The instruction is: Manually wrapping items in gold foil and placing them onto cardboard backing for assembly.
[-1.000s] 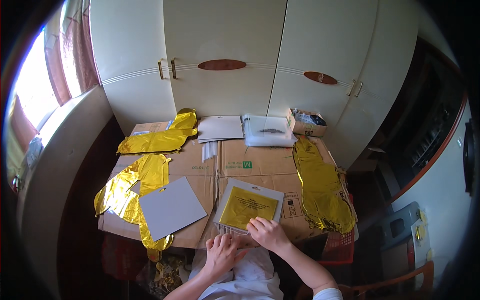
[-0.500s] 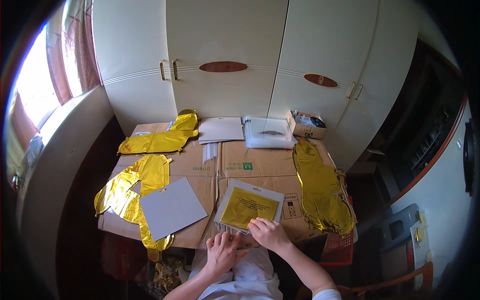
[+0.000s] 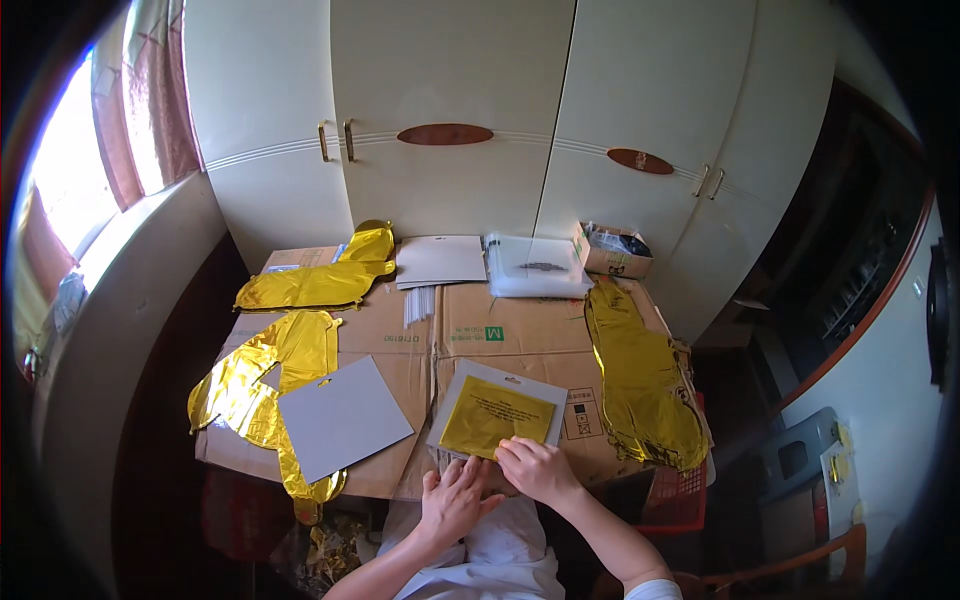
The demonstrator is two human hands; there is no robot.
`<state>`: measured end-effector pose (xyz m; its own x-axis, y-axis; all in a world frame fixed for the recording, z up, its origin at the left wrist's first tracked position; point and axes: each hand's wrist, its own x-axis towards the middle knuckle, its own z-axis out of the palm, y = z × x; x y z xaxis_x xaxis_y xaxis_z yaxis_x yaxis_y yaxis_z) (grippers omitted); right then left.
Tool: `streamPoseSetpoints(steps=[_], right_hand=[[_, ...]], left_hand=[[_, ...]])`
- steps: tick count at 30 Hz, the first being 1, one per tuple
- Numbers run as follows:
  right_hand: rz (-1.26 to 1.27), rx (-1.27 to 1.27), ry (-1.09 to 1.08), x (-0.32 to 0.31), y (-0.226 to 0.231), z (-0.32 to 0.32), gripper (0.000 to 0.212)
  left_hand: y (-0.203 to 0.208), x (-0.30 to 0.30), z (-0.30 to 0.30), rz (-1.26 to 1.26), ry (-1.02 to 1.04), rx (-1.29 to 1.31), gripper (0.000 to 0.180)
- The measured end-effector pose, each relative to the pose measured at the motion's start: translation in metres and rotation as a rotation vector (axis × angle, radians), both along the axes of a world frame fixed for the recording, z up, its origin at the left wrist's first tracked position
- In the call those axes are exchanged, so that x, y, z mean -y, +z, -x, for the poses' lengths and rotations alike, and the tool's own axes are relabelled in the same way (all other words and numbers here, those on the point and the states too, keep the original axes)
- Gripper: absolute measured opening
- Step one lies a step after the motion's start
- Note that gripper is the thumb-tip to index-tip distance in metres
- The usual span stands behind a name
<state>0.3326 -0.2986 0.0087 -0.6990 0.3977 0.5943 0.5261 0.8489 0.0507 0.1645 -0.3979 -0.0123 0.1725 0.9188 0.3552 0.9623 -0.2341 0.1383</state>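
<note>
A clear plastic bag (image 3: 552, 398) lies on the cardboard, holding a pale hang card and a folded gold foil sheet (image 3: 495, 415) with small dark print. My right hand (image 3: 537, 470) pinches the bag's near edge at its right side. Beside it, my left hand (image 3: 460, 503) has its fingers stretched out, their tips at the same near edge around the middle; the thumb stands apart. To the left, a loose grey-white hang card (image 3: 346, 418) lies partly over a flat gold foil balloon (image 3: 308, 345).
Cardboard (image 3: 385, 330) covers the table. Farther back are another gold foil balloon (image 3: 315, 285), a stack of pale cards (image 3: 440, 260), clear bags (image 3: 538, 268) and a small box (image 3: 617, 262). A large gold foil balloon (image 3: 645, 380) lies right, above a red basket (image 3: 680, 495).
My left hand has moved slightly up and right, bringing its fingertips to the bag's near edge. My right hand keeps its pinch there with hardly any shift.
</note>
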Motion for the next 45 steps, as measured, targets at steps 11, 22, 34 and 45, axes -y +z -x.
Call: streamPoseSetpoints(steps=[11, 22, 34, 45], right_hand=[[0.028, 0.024, -0.019, 0.0, -0.002, -0.002, 0.009], [0.062, -0.015, -0.004, -0.002, -0.005, -0.007, 0.016], [0.086, -0.041, 0.003, 0.0, -0.008, -0.007, 0.018], [0.072, -0.028, -0.021, 0.002, -0.005, -0.005, 0.017]], left_hand=[[0.009, -0.007, -0.02, 0.085, 0.123, -0.048, 0.074], [-0.003, -0.01, -0.032, 0.148, 0.266, -0.066, 0.082], [-0.007, -0.021, -0.029, 0.187, 0.246, 0.193, 0.075], [0.001, 0.016, -0.006, -0.016, 0.226, 0.112, 0.063]])
